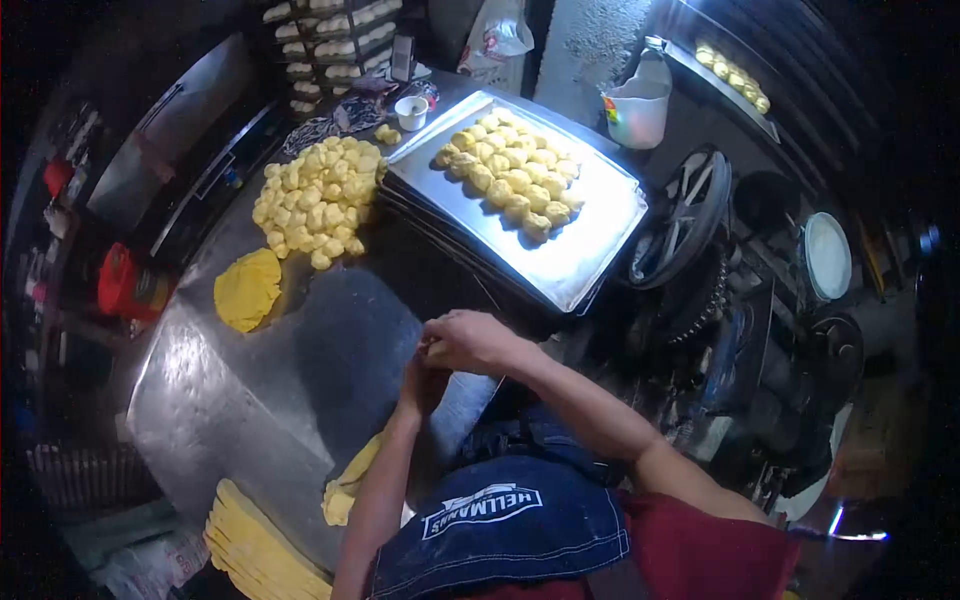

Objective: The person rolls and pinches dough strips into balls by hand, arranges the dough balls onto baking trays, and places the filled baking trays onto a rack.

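My right hand (465, 341) and my left hand (423, 380) meet above the near edge of the metal table, fingers closed together. A small bit of pale yellow dough (437, 349) shows between them, mostly hidden by the fingers. Left of my hands, a flattened yellow dough sheet (247, 290) lies on the table beside a large heap of dough pieces (320, 195). Ahead of my hands, rows of dough balls (510, 165) sit on a metal baking tray (590, 235). A folded strip of dough (350, 485) lies by my left forearm.
Stacked dough strips (255, 535) lie at the table's lower left corner. A small white cup (411, 112) stands behind the heap. To the right are a white bucket (640, 105), a large pulley wheel (690, 215) and machinery. A rack of dough trays (335, 45) stands at the back.
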A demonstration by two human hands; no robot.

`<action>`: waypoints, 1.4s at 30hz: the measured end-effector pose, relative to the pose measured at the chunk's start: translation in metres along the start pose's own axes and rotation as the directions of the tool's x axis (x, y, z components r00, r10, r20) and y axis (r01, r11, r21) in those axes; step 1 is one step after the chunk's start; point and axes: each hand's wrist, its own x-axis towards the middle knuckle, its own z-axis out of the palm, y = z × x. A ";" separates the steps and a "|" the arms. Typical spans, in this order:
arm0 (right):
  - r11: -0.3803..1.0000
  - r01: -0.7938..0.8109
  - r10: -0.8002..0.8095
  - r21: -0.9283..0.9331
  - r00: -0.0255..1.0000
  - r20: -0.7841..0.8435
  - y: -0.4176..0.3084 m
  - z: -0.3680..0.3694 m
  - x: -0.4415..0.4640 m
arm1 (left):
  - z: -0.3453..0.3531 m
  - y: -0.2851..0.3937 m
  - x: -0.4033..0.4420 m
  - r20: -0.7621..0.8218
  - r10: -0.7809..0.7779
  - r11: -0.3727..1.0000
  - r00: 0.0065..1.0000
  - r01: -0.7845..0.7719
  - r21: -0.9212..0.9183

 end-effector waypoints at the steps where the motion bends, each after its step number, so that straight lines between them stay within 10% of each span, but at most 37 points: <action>1: 0.989 0.148 -0.151 -0.028 0.975 -0.164 0.003 -0.018 -0.003 | 0.001 -0.005 0.008 0.103 -0.203 0.897 0.974 0.227 -0.380; 3: 0.968 0.228 -0.247 -0.106 0.784 -0.570 0.005 -0.061 -0.016 | 0.003 -0.008 0.019 0.233 -0.465 0.624 0.854 0.503 -0.598; 7: 0.966 -0.223 0.221 0.132 0.442 -0.870 0.102 -0.144 -0.042 | 0.005 -0.008 0.022 -0.087 -0.454 0.793 0.887 0.358 -0.493; 10: 0.904 -0.319 0.416 0.285 0.502 -0.758 0.157 -0.175 -0.041 | 0.007 -0.022 0.023 0.083 -0.613 0.689 0.785 0.584 -0.429; 12: 0.958 -0.211 0.271 0.195 0.437 -0.858 0.173 -0.167 -0.022 | 0.017 -0.034 0.021 0.097 -0.603 0.718 0.792 0.591 -0.368; 17: 0.911 -0.405 0.155 -0.080 0.515 -0.843 0.147 -0.182 -0.016 | 0.025 0.006 0.032 0.026 -0.412 0.908 0.911 0.413 -0.067; 20: 0.886 -0.438 0.062 -0.154 0.442 -0.895 0.092 -0.172 -0.021 | 0.035 -0.004 0.018 -0.016 -0.360 0.893 0.933 0.340 -0.294; 24: 0.998 -0.059 0.061 0.014 0.947 -0.317 0.045 -0.070 -0.017 | 0.020 0.013 0.012 0.113 -0.305 0.856 0.946 0.325 -0.402; 26: 0.995 -0.050 0.046 0.087 0.998 0.043 0.029 -0.020 -0.015 | 0.014 0.013 0.011 0.093 -0.211 0.849 0.973 0.230 -0.476; 28: 0.996 0.054 -0.050 0.072 0.997 -0.057 0.005 -0.003 -0.023 | 0.006 0.002 0.004 0.083 -0.074 0.993 0.994 0.081 -0.083; 30: 0.989 0.140 -0.138 0.053 0.990 -0.031 -0.006 -0.003 -0.033 | 0.009 -0.002 -0.006 0.172 -0.495 0.540 0.852 0.456 -0.708; 31: 0.991 0.130 -0.129 0.044 0.991 -0.032 -0.007 0.004 -0.036 | 0.014 -0.018 -0.003 0.132 -0.429 0.786 0.894 0.441 -0.434; 34: 0.973 0.218 -0.184 0.082 0.936 -0.299 -0.007 0.019 -0.035 | 0.016 -0.003 -0.002 0.097 -0.382 0.907 0.919 0.393 -0.152; 36: 0.990 -0.124 0.135 0.063 0.964 -0.228 -0.009 0.014 -0.037 | 0.009 0.029 0.007 -0.036 -0.046 0.996 0.998 0.043 -0.076; 37: 0.914 -0.160 0.214 0.374 0.971 -0.106 0.002 0.017 -0.032 | 0.015 0.020 0.003 -0.097 -0.065 0.982 0.993 0.046 -0.185; 42: 0.938 -0.170 0.297 0.301 0.842 -0.450 -0.002 0.051 -0.030 | 0.021 0.027 0.003 -0.054 -0.426 0.878 0.903 0.399 -0.264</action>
